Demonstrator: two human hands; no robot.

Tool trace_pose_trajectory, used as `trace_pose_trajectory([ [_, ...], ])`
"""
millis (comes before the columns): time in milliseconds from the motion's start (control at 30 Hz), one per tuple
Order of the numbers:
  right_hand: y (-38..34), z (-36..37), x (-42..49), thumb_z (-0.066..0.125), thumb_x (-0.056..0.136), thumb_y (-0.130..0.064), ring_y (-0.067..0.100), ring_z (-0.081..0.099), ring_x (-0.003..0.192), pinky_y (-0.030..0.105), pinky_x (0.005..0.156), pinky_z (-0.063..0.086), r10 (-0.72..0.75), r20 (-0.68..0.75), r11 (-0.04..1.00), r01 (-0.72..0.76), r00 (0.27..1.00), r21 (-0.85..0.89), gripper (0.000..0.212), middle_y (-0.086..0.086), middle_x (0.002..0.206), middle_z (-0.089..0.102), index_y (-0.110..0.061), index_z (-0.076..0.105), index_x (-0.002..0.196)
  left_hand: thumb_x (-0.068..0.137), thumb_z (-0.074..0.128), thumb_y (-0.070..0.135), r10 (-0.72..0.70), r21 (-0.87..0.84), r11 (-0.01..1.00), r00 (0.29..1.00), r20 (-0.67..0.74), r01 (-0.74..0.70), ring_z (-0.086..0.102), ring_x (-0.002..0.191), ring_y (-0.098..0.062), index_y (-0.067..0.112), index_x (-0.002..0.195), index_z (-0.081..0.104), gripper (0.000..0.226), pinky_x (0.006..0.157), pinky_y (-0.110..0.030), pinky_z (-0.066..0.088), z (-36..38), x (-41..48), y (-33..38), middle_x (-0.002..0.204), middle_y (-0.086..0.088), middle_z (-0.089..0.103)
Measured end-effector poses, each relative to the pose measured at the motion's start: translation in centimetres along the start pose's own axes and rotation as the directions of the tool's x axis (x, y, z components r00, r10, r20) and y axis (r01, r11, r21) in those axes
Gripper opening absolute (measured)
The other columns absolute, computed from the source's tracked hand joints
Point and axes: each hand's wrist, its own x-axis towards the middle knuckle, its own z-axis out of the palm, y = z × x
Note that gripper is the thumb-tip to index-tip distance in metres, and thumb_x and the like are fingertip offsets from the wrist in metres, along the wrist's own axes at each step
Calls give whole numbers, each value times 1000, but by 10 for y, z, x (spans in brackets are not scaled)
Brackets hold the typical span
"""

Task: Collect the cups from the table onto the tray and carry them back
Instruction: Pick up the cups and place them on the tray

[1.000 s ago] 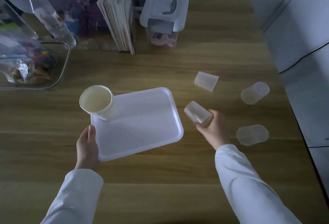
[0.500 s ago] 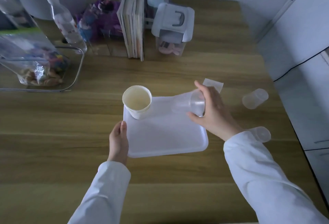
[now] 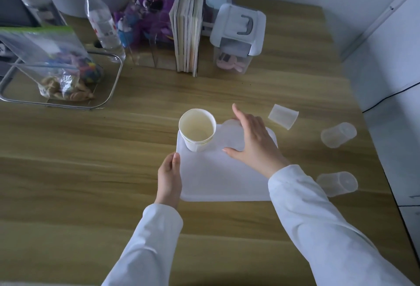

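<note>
A white tray [image 3: 216, 183] lies on the wooden table [image 3: 91, 160]. An upright paper cup [image 3: 197, 130] stands in its far left corner. My left hand [image 3: 169, 179] grips the tray's left edge. My right hand [image 3: 252, 144] is curled around a clear plastic cup [image 3: 230, 134] that rests on the tray just right of the paper cup, thumb and index finger on either side of it. Three more clear cups lie on their sides on the table to the right: one [image 3: 283, 116] just beyond the tray, one [image 3: 338, 134] farther right, one [image 3: 337, 183] nearer me.
Along the back stand a water bottle [image 3: 102, 19], a row of books [image 3: 187, 28], a lidded plastic box [image 3: 236, 38] and purple toys [image 3: 145, 15]. A wire tray with a snack bag [image 3: 59, 69] sits at the left. The table edge runs close by on the right.
My right hand carried the clear cup leftward from the table onto the tray and set it down beside the paper cup. My left hand kept hold of the tray.
</note>
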Motion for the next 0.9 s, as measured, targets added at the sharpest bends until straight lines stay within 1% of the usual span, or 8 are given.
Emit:
trace_pose_trajectory([
  [100,3,4,5,73,71,-28,33,41,111,33,101,30,-15,-4,999,15,1000,-35,95,14,122,49,-12,14,144,98,35,24,-26,-13,1000,1000,-17,26,27,62,-15,7,74,47,32,56,-26,25,4,1,1,66,1,33],
  [233,11,8,10,75,68,-30,34,43,109,36,101,31,-57,-10,997,57,998,-51,99,16,119,49,-10,15,144,98,35,24,-19,-4,1000,999,-39,19,25,62,-15,2,74,45,34,56,-26,23,9,2,0,67,-2,30],
  [367,28,0,12,76,66,-38,31,41,112,26,99,26,-38,-41,999,39,998,24,101,16,123,48,-8,17,143,98,35,25,-45,-28,999,996,-72,43,31,67,-16,-5,86,51,36,60,-29,27,14,6,-3,73,-7,37],
  [433,46,-10,13,71,71,-40,30,40,117,27,102,26,47,-92,992,-36,995,121,93,16,128,47,-10,20,143,98,36,26,-53,-17,999,995,-81,52,34,68,-17,2,86,56,34,63,-29,31,17,11,-4,74,-6,41],
  [500,73,-21,13,67,76,-36,29,41,119,35,105,33,185,-150,965,-151,971,212,82,16,130,47,-11,25,141,98,36,26,-52,-7,999,995,-88,52,32,65,-16,8,77,53,33,61,-28,29,20,15,-2,69,-3,38],
  [667,150,-30,13,65,78,-36,28,42,125,44,106,34,574,-179,805,-509,799,305,72,13,135,46,-10,32,137,98,35,28,-63,29,997,991,-121,67,34,69,-19,-4,88,53,38,61,-29,29,27,27,-2,76,-11,39],
  [767,182,-18,17,71,73,-35,29,39,128,44,108,32,671,-145,733,-620,727,281,76,15,136,45,-8,36,135,98,35,30,-85,25,996,988,-130,89,39,66,-19,8,82,56,35,62,-30,34,30,33,-3,73,-7,46],
  [900,212,1,26,73,70,-38,31,35,130,47,110,27,709,1,687,-691,705,225,84,16,137,41,-10,31,137,97,35,27,-85,32,995,982,-168,91,26,61,-18,14,63,39,37,57,-32,23,35,41,-3,63,-2,31],
])
